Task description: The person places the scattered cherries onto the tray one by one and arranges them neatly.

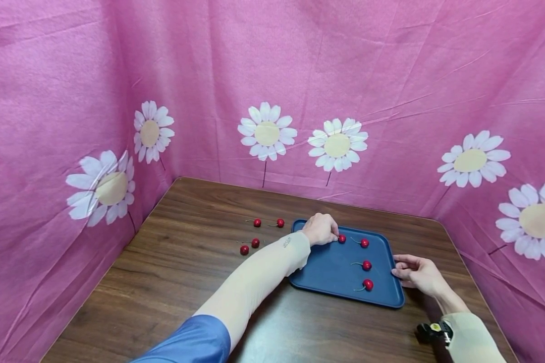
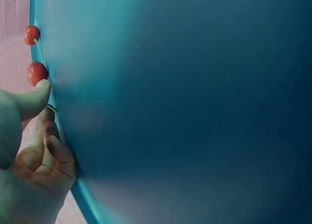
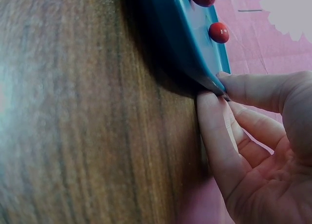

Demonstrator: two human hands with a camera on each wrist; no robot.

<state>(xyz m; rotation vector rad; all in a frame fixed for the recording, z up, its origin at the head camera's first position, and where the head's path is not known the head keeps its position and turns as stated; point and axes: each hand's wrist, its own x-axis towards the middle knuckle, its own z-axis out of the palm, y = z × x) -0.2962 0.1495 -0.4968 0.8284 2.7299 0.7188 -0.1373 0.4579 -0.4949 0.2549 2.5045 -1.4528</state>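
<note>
My left hand (image 1: 320, 229) reaches over the far side of a blue tray (image 1: 327, 272). Its thumb and fingers pinch a red cherry (image 2: 37, 73) by the stem; the green stem end pokes out between the fingertips in the left wrist view. My right hand (image 1: 420, 275) grips the tray's right rim, thumb on top and fingers under the edge, as the right wrist view shows. On the tray's right half, three more cherries lie in a column: a far one (image 1: 365, 243), a middle one (image 1: 367, 265) and a near one (image 1: 368, 285), stems pointing left.
Left of the tray on the wooden table (image 1: 163, 282) lie several loose cherries, among them one at the back (image 1: 257, 222) and one nearer me (image 1: 244, 249). Pink cloth (image 1: 368, 60) with white daisies hangs behind the table and along both sides.
</note>
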